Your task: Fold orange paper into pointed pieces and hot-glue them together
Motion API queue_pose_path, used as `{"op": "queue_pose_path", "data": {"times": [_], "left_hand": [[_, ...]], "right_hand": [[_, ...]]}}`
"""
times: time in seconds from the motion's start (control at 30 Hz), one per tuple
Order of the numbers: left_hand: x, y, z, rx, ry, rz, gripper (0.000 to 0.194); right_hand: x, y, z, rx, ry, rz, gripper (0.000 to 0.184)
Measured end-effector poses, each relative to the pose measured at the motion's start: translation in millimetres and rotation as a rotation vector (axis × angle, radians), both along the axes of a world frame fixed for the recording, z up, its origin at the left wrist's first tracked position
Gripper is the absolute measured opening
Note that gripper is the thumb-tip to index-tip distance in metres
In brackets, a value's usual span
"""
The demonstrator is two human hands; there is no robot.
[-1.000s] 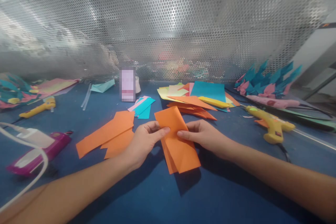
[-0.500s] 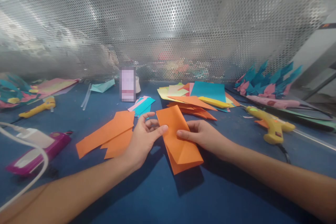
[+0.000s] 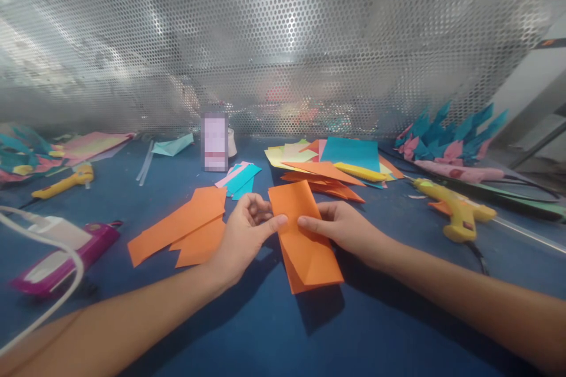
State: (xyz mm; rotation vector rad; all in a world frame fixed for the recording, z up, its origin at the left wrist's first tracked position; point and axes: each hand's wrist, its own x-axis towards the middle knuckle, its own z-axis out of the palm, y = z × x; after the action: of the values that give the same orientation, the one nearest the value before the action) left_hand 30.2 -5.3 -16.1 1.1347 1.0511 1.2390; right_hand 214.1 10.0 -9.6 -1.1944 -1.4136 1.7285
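A folded orange paper (image 3: 305,241) is held just above the blue table (image 3: 247,330) in the middle of the view. My left hand (image 3: 245,232) pinches its left edge between thumb and curled fingers. My right hand (image 3: 342,227) grips its right edge, thumb on top and fingers behind. The paper's lower flap points towards me and shows a diagonal crease. Loose orange strips (image 3: 186,225) lie on the table just left of my left hand.
A pile of coloured sheets (image 3: 336,168) lies behind the hands. A yellow glue gun (image 3: 457,212) rests at right, another yellow glue gun (image 3: 66,181) at far left. A magenta tool (image 3: 66,256) with a white cable sits at left. Paper flowers (image 3: 446,135) lie right, by a perforated metal wall (image 3: 283,41).
The orange paper has been turned and shifted slightly right between my hands. My left fingers opened briefly, then curled shut on the paper's edge again.
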Motion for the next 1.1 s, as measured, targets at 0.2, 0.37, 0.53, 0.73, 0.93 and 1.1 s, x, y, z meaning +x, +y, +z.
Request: {"op": "queue_pose_path", "data": {"times": [0.2, 0.37, 0.53, 0.73, 0.93, 1.1], "left_hand": [[-0.9, -0.5, 0.3, 0.052, 0.016, -0.016, 0.03], [-3.7, -0.5, -2.9, 0.05, 0.103, -0.002, 0.036], [-2.4, -2.8, -2.4, 0.052, 0.129, -0.028, 0.037], [0.4, -2.6, -0.3, 0.035, 0.1, -0.03, 0.035], [-0.5, -1.9, -1.8, 0.024, 0.105, -0.059, 0.04], [-0.9, -1.4, -2.6, 0.041, 0.123, -0.075, 0.042]], "right_hand": [[0.0, 0.7, -2.0, -0.004, 0.024, 0.022, 0.038], [0.4, 0.6, 0.6, 0.049, 0.038, 0.024, 0.044], [1.1, 1.4, -0.1, 0.057, 0.092, -0.044, 0.048], [1.6, 2.7, -2.2, 0.052, 0.07, -0.065, 0.047], [1.2, 3.5, -2.4, 0.052, 0.062, -0.072, 0.044], [0.6, 3.4, -3.1, 0.048, 0.08, -0.069, 0.042]]}}
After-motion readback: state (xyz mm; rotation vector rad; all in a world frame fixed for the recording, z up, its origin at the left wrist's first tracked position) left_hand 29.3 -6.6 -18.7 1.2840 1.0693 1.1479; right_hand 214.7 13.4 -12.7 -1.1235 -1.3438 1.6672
